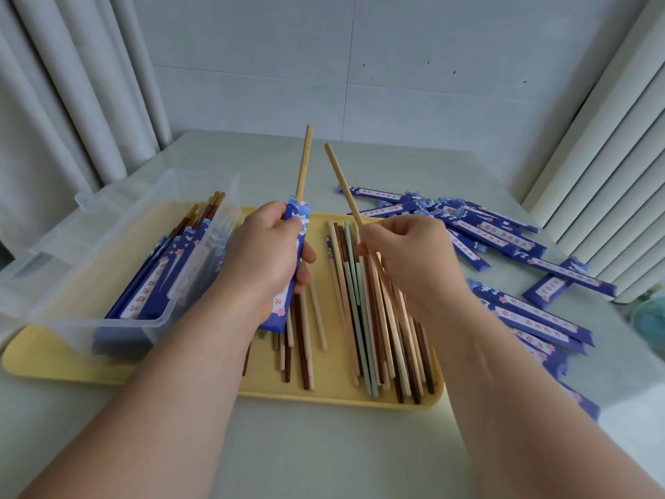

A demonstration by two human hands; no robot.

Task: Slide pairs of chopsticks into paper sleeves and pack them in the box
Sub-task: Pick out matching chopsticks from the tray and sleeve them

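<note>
head view: pairing a second chopstick into the sleeve.
left hand (259, 250) grips the paper sleeve (297, 214) upright, mouth up for easy entry, one chopstick (304, 163) standing in it; right hand (414, 257) pinches the second chopstick (342, 181), tilted toward that mouth. the clear box (72, 268) of filled sleeves (162, 282) sits just left.

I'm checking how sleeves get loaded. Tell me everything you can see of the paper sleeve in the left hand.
The paper sleeve is a long, flat, dark blue strip printed with white waves, pink blossoms and a pale label band. The left hand grips its middle, holding it nearly upright above the yellow tray. One light wooden chopstick stands partly out of its open top. The second chopstick, pinched by the right hand, does not touch it.
</note>
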